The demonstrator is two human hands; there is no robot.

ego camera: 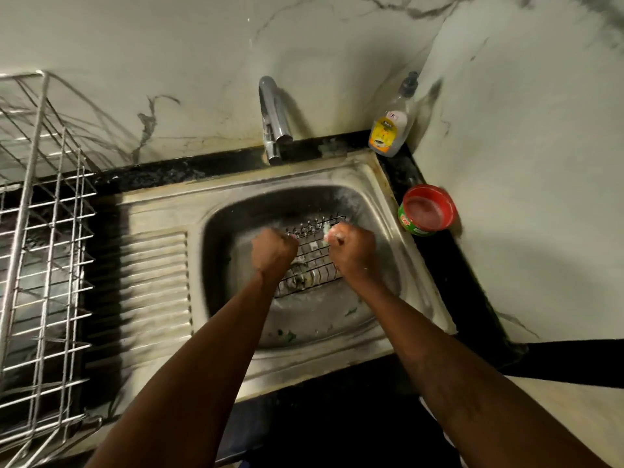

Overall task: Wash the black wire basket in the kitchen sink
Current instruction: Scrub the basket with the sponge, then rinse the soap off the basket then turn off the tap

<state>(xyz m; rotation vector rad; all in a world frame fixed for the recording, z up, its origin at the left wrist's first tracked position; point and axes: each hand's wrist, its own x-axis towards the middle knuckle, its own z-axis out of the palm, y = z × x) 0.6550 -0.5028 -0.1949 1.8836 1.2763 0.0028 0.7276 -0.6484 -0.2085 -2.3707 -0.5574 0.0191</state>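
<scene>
Well, the black wire basket [312, 265] lies in the steel sink [304, 319], toward its far side, with bare basin showing nearer me. On the counter's right edge an open red tub [427, 211] holds pinkish paste; a clear bottle [391, 126] stands in the corner beyond. Both arms reach in: the left hand [274, 251] curls around the basket's left wires, and the right hand [351, 249], near the bowl's right wall, clenches a pale soapy wad [327, 231] at its far edge.

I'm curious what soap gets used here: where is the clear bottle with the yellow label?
In the head view the bottle stands in the far right corner of the counter, right of the tap and behind the red tub.
</scene>
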